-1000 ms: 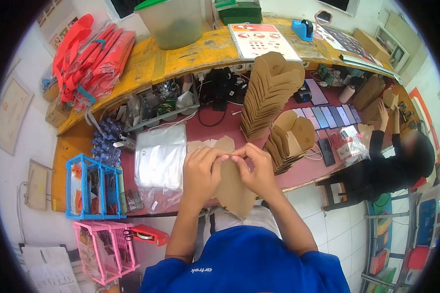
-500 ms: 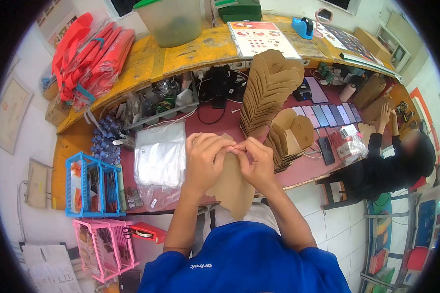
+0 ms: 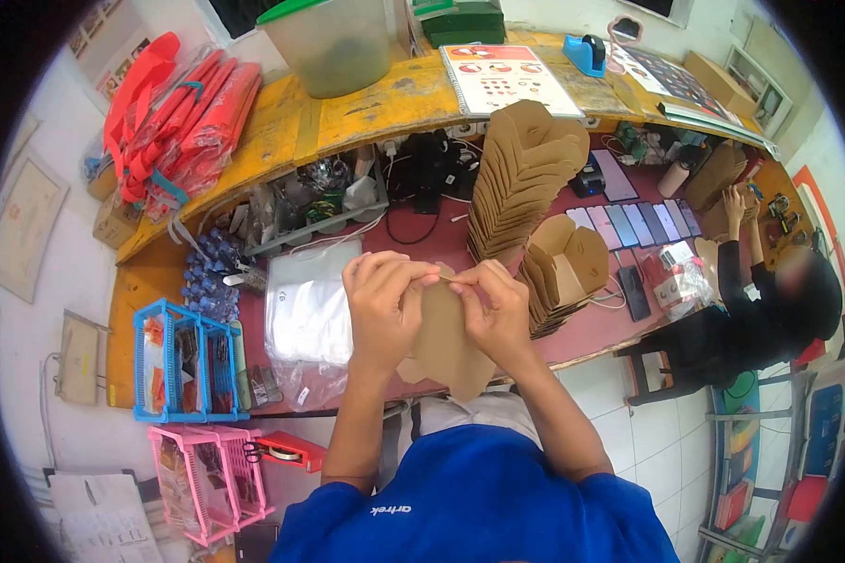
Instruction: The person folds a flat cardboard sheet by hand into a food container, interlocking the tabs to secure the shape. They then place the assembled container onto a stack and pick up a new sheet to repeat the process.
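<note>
A brown cardboard food-box blank (image 3: 449,349) hangs between my hands over the front edge of the table. My left hand (image 3: 383,305) pinches its upper edge from the left. From the right, my right hand (image 3: 496,314) pinches the same edge, and the fingertips of both hands nearly meet. Just beyond my right hand rises a tall stack of nested cardboard boxes (image 3: 521,183), with a shorter stack of boxes (image 3: 565,267) beside it. Left of my left hand lies a pile of clear plastic bags (image 3: 312,300).
Blue (image 3: 180,361) and pink (image 3: 207,479) baskets stand at the left. Several phones (image 3: 634,225) lie behind the short stack. At the right, a person in dark clothes (image 3: 770,310) reaches over the table. A yellow shelf (image 3: 366,103) spans the back.
The blank's lower end has shifted up and slightly right, and my fingertips have moved a little apart along its edge. The other person's hands have come down and changed pose.
</note>
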The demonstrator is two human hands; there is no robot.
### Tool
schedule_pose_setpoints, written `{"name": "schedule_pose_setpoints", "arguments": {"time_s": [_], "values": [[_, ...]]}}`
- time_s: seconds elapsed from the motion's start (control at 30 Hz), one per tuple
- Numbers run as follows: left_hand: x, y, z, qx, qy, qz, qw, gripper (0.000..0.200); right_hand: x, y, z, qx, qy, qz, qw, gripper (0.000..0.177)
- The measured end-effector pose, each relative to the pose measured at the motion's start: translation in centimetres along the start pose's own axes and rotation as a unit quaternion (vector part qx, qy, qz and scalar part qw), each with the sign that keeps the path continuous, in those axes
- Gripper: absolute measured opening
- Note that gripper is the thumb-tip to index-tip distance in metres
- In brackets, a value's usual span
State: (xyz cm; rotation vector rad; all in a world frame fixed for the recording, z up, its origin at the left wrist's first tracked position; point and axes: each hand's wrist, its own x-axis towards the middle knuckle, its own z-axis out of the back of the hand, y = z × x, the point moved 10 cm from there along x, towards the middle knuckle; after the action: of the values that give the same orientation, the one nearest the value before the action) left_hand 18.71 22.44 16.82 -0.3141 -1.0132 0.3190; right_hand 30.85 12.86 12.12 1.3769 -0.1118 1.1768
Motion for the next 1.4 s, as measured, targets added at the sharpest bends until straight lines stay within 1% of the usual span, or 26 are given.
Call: {"name": "schedule_pose_setpoints", "arguments": {"time_s": [0.07, 0.13, 0.17, 0.23, 0.3, 0.37, 0.43, 0.47, 0.5, 0.53, 0.57, 0.6, 0.67, 0.7, 0.73, 0.77, 0.8, 0.83, 0.9, 0.97, 1.03, 1.07, 1.13, 1.17, 1.23, 1.4], "values": [[0.2, 0.1, 0.2, -0.016, -0.010, 0.001, 1.000, 0.014, -0.1, -0.4, 0.4, 0.000, -0.012, -0.001, 1.000, 0.008], [-0.1, 0.7, -0.3, -0.007, 0.022, -0.005, 1.000, 0.012, -0.2, -0.5, 0.5, 0.000, -0.021, -0.003, 1.000, 0.008], [-0.2, 1.0, -0.4, -0.007, 0.020, -0.003, 1.000, 0.012, -0.1, -0.4, 0.4, 0.010, -0.026, -0.003, 1.000, 0.007], [-0.3, 1.3, -0.7, 0.034, 0.036, -0.006, 0.999, 0.009, -0.1, -0.1, 0.1, 0.022, -0.027, -0.004, 0.999, 0.007], [-0.7, 0.9, -0.8, 0.043, 0.038, -0.013, 0.998, 0.009, 0.0, -0.5, -0.3, 0.040, -0.012, -0.037, 0.998, 0.010], [-0.7, 0.5, -0.5, 0.049, 0.038, -0.027, 0.998, 0.011, 0.2, -0.3, -0.1, 0.031, -0.023, -0.027, 0.999, 0.010], [-0.8, 2.2, 2.7, -0.019, -0.046, 0.055, 0.997, 0.025, 0.3, -0.5, 0.5, 0.020, -0.034, -0.019, 0.999, 0.010], [-1.8, 3.4, 3.0, -0.021, -0.046, 0.055, 0.997, 0.025, 0.1, -1.1, 1.1, 0.030, -0.057, -0.031, 0.997, 0.008], [-4.1, 7.4, 2.3, -0.166, -0.035, 0.157, 0.973, 0.036, 0.0, -1.6, 1.7, 0.040, -0.081, -0.041, 0.995, 0.005], [-6.4, 10.5, 0.9, -0.304, -0.022, 0.254, 0.918, 0.048, 0.0, -1.8, 1.8, 0.041, -0.082, -0.041, 0.995, 0.005], [-8.4, 10.7, -2.0, -0.515, 0.054, 0.328, 0.790, 0.057, -0.1, -2.0, 1.8, 0.036, -0.080, -0.047, 0.995, 0.006], [-9.0, 10.7, -2.2, -0.513, 0.053, 0.329, 0.791, 0.057, -0.2, -2.1, 1.6, 0.031, -0.077, -0.053, 0.995, 0.008], [-10.8, 8.5, -5.1, -0.593, 0.165, 0.328, 0.717, 0.056, 0.0, -1.6, 1.1, 0.026, -0.070, -0.051, 0.996, 0.009], [-11.4, 8.8, -5.8, -0.544, 0.206, 0.363, 0.728, 0.054, 0.1, -1.2, 0.9, 0.040, -0.070, -0.039, 0.996, 0.009], [-11.3, 8.6, -5.7, -0.544, 0.201, 0.365, 0.728, 0.054, 0.3, -0.8, 0.8, 0.053, -0.069, -0.024, 0.996, 0.009], [-11.3, 8.8, -5.6, -0.562, 0.159, 0.405, 0.703, 0.052, 0.5, -0.5, 0.8, 0.055, -0.065, -0.020, 0.996, 0.009], [-10.8, 8.7, -5.5, -0.579, 0.117, 0.441, 0.676, 0.050, 0.6, 0.2, 0.9, 0.044, -0.052, 0.012, 0.998, 0.010], [-10.6, 8.6, -5.4, -0.579, 0.113, 0.439, 0.677, 0.050, 0.7, 1.0, 1.0, 0.032, -0.040, 0.042, 0.998, 0.011], [-10.8, 8.4, -5.4, -0.607, 0.093, 0.449, 0.650, 0.049, 0.9, 1.4, 1.1, 0.015, -0.030, 0.057, 0.998, 0.014], [-10.8, 8.2, -5.2, -0.599, 0.095, 0.462, 0.647, 0.049, 0.8, 1.7, 1.4, -0.005, -0.021, 0.068, 0.997, 0.017], [-10.8, 8.0, -5.1, -0.593, 0.100, 0.472, 0.644, 0.049, 0.7, 3.1, 1.0, -0.021, 0.030, 0.143, 0.989, 0.027], [-10.8, 8.1, -5.0, -0.591, 0.104, 0.479, 0.641, 0.049, 0.6, 3.1, 1.3, -0.022, 0.029, 0.144, 0.989, 0.027], [-10.8, 8.1, -4.9, -0.588, 0.110, 0.482, 0.640, 0.048, 0.5, 3.0, 0.7, -0.004, 0.083, 0.133, 0.988, 0.038], [-10.7, 8.1, -4.8, -0.589, 0.109, 0.475, 0.645, 0.048, 0.6, 3.1, 0.9, -0.006, 0.080, 0.134, 0.988, 0.038], [-10.7, 8.1, -4.9, -0.589, 0.113, 0.466, 0.651, 0.048, 0.6, 3.5, 0.7, -0.040, 0.101, 0.140, 0.984, 0.043], [-10.7, 7.9, -5.0, -0.600, 0.118, 0.423, 0.669, 0.050, 0.1, 3.3, 0.2, -0.053, 0.101, 0.120, 0.986, 0.040]]}}
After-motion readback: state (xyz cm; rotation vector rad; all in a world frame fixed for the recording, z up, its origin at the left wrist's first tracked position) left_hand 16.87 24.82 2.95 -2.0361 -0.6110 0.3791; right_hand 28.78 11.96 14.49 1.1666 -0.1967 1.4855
